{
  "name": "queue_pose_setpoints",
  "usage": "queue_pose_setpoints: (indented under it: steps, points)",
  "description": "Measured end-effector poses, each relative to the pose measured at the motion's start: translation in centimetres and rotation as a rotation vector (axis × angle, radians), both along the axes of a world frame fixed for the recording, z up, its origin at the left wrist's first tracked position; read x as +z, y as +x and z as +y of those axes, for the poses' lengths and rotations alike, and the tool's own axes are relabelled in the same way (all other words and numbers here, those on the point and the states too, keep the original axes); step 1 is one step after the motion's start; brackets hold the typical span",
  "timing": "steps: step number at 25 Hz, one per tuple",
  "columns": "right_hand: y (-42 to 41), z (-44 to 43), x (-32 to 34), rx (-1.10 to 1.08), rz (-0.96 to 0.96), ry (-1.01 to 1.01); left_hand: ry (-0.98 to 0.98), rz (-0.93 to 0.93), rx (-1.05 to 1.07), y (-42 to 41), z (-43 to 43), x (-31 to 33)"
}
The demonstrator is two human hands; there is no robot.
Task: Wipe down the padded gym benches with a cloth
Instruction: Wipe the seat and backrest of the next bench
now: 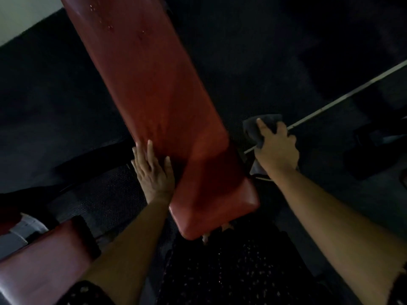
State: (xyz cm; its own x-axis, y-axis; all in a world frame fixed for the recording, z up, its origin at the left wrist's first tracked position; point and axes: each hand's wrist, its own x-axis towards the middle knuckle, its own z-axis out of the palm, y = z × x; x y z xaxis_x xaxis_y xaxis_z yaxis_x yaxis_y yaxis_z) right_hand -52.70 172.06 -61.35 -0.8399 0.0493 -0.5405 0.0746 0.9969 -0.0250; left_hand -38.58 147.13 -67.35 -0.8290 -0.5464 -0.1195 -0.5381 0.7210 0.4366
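Head view: your left hand [154,172] is lying flat, fingers straight, against the left edge of the red bench [158,102]. Your right hand [276,150] is gripping the dark cloth [267,121] just beside the bench's right edge, half covering it. The bench's far end is running out of frame, and the floor is blurring into darkness.

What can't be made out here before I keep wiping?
Head view only.
Bench: far end cut off by the top edge.
Cloth: mostly covered by the right hand holding it.
Second pad: cut off by the left edge.
Bench legs: hidden under the padding, in shadow.
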Motion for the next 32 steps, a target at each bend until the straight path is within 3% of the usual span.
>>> queue_pose_setpoints:
  steps: [2,5,13,18,24,26,29,32]
  points:
    - [-0.8,-0.8,-0.2,-0.008,0.037,-0.045,0.019,-0.028,-0.008,2.5,3.6,-0.2]
    - [0.1,-4.2,-0.5,0.16,0.027,-0.096,-0.061,-0.137,-0.243,4.6,5.9,-0.6]
    - [0.4,-4.1,-0.7,0.264,0.061,-0.085,-0.089,-0.114,-0.214,4.2,5.9,-1.0]
    - [1.6,-7.0,0.0,0.21,0.047,-0.078,-0.102,-0.128,-0.213,3.9,5.9,-0.8]
    - [0.5,-5.0,-0.7,0.614,0.141,-0.054,-0.11,-0.152,-0.248,3.9,5.7,-0.5]
    - [0.5,-5.1,-0.6,0.607,0.142,0.018,-0.092,-0.157,-0.266,4.2,5.4,-0.5]
    - [1.0,-6.7,0.3,0.494,0.085,0.043,-0.119,-0.114,-0.524,5.3,3.8,-0.7]
    - [2.4,-9.3,1.3,0.675,0.028,-0.059,-0.123,0.02,-0.87,6.0,1.1,-1.4]
